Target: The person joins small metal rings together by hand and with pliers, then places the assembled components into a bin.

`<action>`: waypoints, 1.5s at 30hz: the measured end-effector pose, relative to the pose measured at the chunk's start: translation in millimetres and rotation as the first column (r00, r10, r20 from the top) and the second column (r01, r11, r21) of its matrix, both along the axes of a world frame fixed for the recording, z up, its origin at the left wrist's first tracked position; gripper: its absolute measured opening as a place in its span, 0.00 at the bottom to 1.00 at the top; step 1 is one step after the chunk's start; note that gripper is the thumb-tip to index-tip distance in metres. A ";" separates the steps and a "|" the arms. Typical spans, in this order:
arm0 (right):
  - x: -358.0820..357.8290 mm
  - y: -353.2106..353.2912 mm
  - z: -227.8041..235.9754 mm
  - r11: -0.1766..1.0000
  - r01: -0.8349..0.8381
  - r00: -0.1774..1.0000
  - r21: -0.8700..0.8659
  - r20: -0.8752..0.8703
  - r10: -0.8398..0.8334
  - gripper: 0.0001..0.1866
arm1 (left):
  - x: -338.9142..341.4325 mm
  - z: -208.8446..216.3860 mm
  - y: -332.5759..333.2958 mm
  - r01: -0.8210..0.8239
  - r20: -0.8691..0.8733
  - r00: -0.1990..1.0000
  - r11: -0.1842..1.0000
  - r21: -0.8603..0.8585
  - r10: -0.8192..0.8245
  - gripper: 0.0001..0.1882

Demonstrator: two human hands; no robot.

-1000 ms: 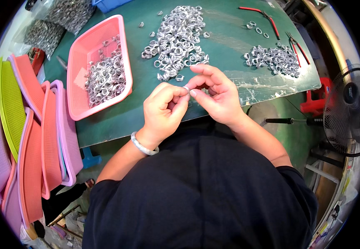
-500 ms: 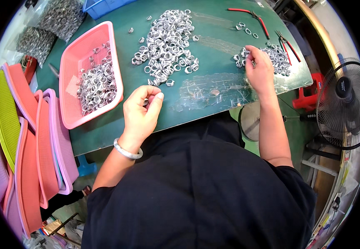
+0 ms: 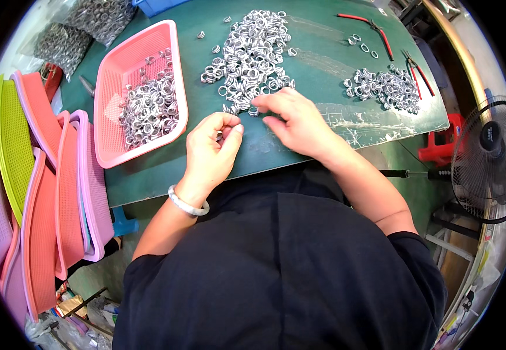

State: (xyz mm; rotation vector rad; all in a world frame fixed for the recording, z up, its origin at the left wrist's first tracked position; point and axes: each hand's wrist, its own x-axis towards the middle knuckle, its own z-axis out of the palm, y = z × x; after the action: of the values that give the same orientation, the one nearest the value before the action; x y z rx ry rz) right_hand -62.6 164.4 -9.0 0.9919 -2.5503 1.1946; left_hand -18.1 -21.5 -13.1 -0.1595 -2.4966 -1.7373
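Observation:
A large heap of silver metal rings (image 3: 256,49) spreads over the green table. My left hand (image 3: 211,146), a pale bangle (image 3: 187,201) on its wrist, is curled at the near end of the heap; small metal rings (image 3: 218,135) show between its fingers and thumb. Over the heap's near edge reaches my right hand (image 3: 294,121), thumb and fingers apart, fingertips beside a loose ring (image 3: 253,111). Whether they touch that ring is hard to tell. A pink plastic basket (image 3: 181,116) part-filled with similar rings stands to the left. On the right lies a smaller ring pile (image 3: 388,88).
Two red-handled pliers (image 3: 388,44) (image 3: 421,76) lie at the table's right side. Bags of rings (image 3: 102,20) and a blue bin (image 3: 158,6) sit at the far left. Stacked plastic baskets (image 3: 43,175) crowd the left edge; a black fan (image 3: 486,157) stands at right.
My right hand has moved left from the smaller pile to the near edge of the big heap. My left hand stays curled on its rings. The whole view has shifted slightly.

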 end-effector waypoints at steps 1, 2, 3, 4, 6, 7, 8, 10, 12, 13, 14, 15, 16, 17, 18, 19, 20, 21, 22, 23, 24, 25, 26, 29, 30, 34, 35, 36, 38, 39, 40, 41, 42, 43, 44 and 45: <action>-0.1 -6.4 -2.5 1.000 0.001 1.000 0.002 -0.022 -0.001 0.15 | 0.3 0.4 -0.2 -0.001 -0.006 1.000 1.000 -0.004 0.001 0.05; -0.5 -11.2 -6.1 1.000 0.023 0.999 0.011 -0.041 -0.023 0.15 | 0.6 0.7 -0.6 -0.002 0.001 1.000 1.000 -0.013 0.002 0.05; -1.0 -14.5 -9.1 0.999 0.044 0.997 0.023 -0.061 -0.043 0.15 | 1.2 0.9 -0.9 -0.005 0.007 1.000 1.000 -0.019 0.005 0.05; -2.2 -16.3 -11.2 0.999 0.052 0.994 0.017 -0.093 -0.050 0.15 | 1.6 1.1 -1.3 -0.007 0.014 1.000 1.000 -0.025 0.007 0.05; -4.9 -18.9 -13.6 0.998 0.066 0.986 0.007 -0.155 -0.064 0.15 | 2.1 -0.2 -2.4 -0.008 0.013 1.000 1.000 -0.018 0.008 0.06; -4.2 -18.6 -12.8 0.997 0.065 0.997 -0.040 -0.040 -0.067 0.16 | 2.5 -0.9 -2.8 -0.009 0.012 1.000 1.000 -0.014 0.009 0.06; -2.6 -17.0 -10.7 0.994 0.070 0.995 -0.085 0.076 -0.063 0.16 | 3.0 -0.8 -2.6 -0.010 0.030 1.000 1.000 0.006 0.010 0.08; 2.3 -11.8 -6.6 0.962 0.088 0.933 -0.260 0.360 0.012 0.18 | 2.9 -1.2 -0.2 -0.008 0.063 0.998 0.999 0.048 0.005 0.11; 5.3 -10.4 -4.4 0.859 0.139 0.837 -0.493 0.522 0.164 0.18 | 2.6 -2.3 3.8 0.023 0.113 0.993 0.987 0.158 -0.041 0.14; 7.1 -10.1 -2.7 0.785 0.183 0.776 -0.592 0.577 0.254 0.19 | 2.5 -2.6 5.5 0.035 0.136 0.989 0.977 0.211 -0.064 0.15; 11.0 -9.6 1.2 0.741 0.194 0.753 -0.643 0.581 0.307 0.20 | 2.2 -4.5 6.4 0.056 0.130 0.987 0.966 0.254 -0.091 0.15; 14.1 -10.3 4.5 0.716 0.202 0.740 -0.668 0.583 0.336 0.19 | 1.4 -7.1 7.3 0.068 0.100 0.990 0.960 0.273 -0.098 0.14; 16.9 -10.9 7.2 0.690 0.211 0.726 -0.692 0.584 0.363 0.19 | 0.6 -10.2 8.4 0.081 0.070 0.992 0.953 0.291 -0.106 0.13; 18.8 -11.4 8.4 0.664 0.221 0.712 -0.714 0.584 0.391 0.18 | 0.5 -11.6 9.2 0.096 0.040 0.993 0.946 0.309 -0.113 0.13; 19.8 -11.2 8.3 0.654 0.226 0.708 -0.722 0.583 0.399 0.19 | 0.6 -10.6 10.2 0.095 0.038 0.993 0.935 0.342 -0.115 0.12; 20.6 -10.9 8.0 0.644 0.230 0.704 -0.729 0.582 0.407 0.19 | 0.9 -8.9 11.2 0.094 0.037 0.993 0.923 0.374 -0.116 0.11; 21.4 -10.5 7.8 0.634 0.235 0.700 -0.737 0.581 0.415 0.20 | 1.3 -7.5 11.9 0.094 0.035 0.992 0.909 0.406 -0.118 0.11; 22.3 -10.5 7.6 0.627 0.243 0.694 -0.740 0.584 0.421 0.20 | 1.7 -6.7 11.7 0.098 0.039 0.991 0.909 0.404 -0.124 0.11; 23.2 -10.2 7.4 0.619 0.251 0.687 -0.744 0.588 0.427 0.20 | 2.2 -5.9 11.3 0.103 0.042 0.990 0.909 0.403 -0.131 0.11; 23.7 -10.0 7.1 0.612 0.260 0.680 -0.747 0.592 0.434 0.20 | 2.7 -5.1 11.1 0.108 0.046 0.989 0.909 0.401 -0.138 0.11; 23.9 -9.4 6.4 0.608 0.257 0.680 -0.751 0.588 0.439 0.19 | 3.1 -4.5 11.5 0.111 0.048 0.989 0.907 0.406 -0.142 0.10; 24.2 -8.6 5.5 0.604 0.255 0.680 -0.755 0.584 0.444 0.19 | 3.4 -3.9 12.1 0.113 0.051 0.988 0.905 0.411 -0.147 0.10; 24.5 -8.2 5.0 0.599 0.253 0.680 -0.759 0.580 0.448 0.19 | 3.6 -3.5 12.5 0.116 0.054 0.987 0.902 0.415 -0.152 0.10; 25.6 -7.5 5.9 0.586 0.262 0.669 -0.767 0.582 0.462 0.19 | 4.6 -3.2 12.0 0.128 0.077 0.980 0.880 0.457 -0.182 0.10; 25.8 -7.1 6.0 0.583 0.262 0.668 -0.769 0.581 0.465 0.19 | 5.2 -0.2 12.5 0.128 0.101 0.975 0.867 0.482 -0.200 0.10; 27.1 -6.2 5.7 0.579 0.265 0.665 -0.771 0.581 0.469 0.19 | 6.6 10.1 14.0 0.127 0.159 0.955 0.829 0.545 -0.251 0.09; 27.5 -6.3 5.7 0.579 0.267 0.665 -0.771 0.582 0.468 0.19 | 6.5 10.5 14.1 0.128 0.165 0.952 0.825 0.551 -0.258 0.09; 28.0 -6.4 6.4 0.581 0.276 0.659 -0.765 0.591 0.465 0.19 | 6.6 10.3 14.0 0.129 0.163 0.953 0.827 0.548 -0.256 0.09; 28.8 -7.0 8.7 0.586 0.296 0.647 -0.754 0.610 0.458 0.19 | 6.6 9.1 13.5 0.130 0.160 0.954 0.831 0.541 -0.253 0.09; 29.0 -7.3 8.8 0.586 0.295 0.648 -0.754 0.609 0.458 0.19 | 6.7 7.5 13.8 0.130 0.136 0.961 0.831 0.541 -0.240 0.09; 29.2 -7.5 8.8 0.587 0.294 0.648 -0.754 0.608 0.458 0.19 | 6.7 4.5 14.4 0.131 0.112 0.968 0.832 0.540 -0.226 0.09; 29.3 -7.8 8.9 0.587 0.293 0.649 -0.755 0.608 0.457 0.19 | 6.7 1.6 14.6 0.132 0.088 0.973 0.832 0.538 -0.211 0.09; 29.3 -7.8 8.8 0.587 0.289 0.651 -0.757 0.604 0.459 0.19 | 6.4 -1.5 13.8 0.136 0.072 0.978 0.865 0.483 -0.195 0.09; 29.3 -7.7 8.8 0.586 0.284 0.653 -0.759 0.601 0.461 0.19 | 6.1 -4.5 12.3 0.139 0.055 0.982 0.894 0.426 -0.179 0.10; 29.3 -7.7 8.7 0.586 0.280 0.655 -0.761 0.597 0.463 0.20 | 6.0 -5.8 11.1 0.139 0.037 0.986 0.920 0.367 -0.164 0.11; 29.3 -7.7 8.3 0.583 0.271 0.660 -0.766 0.589 0.467 0.20 | 5.7 -5.6 10.6 0.148 0.005 0.987 0.937 0.317 -0.158 0.11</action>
State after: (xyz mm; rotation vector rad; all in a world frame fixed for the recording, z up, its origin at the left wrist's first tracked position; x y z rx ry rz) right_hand -33.2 156.8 -0.7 0.4097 -1.7691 2.9495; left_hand -12.4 -10.9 -18.7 -0.3103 -2.2362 -2.1880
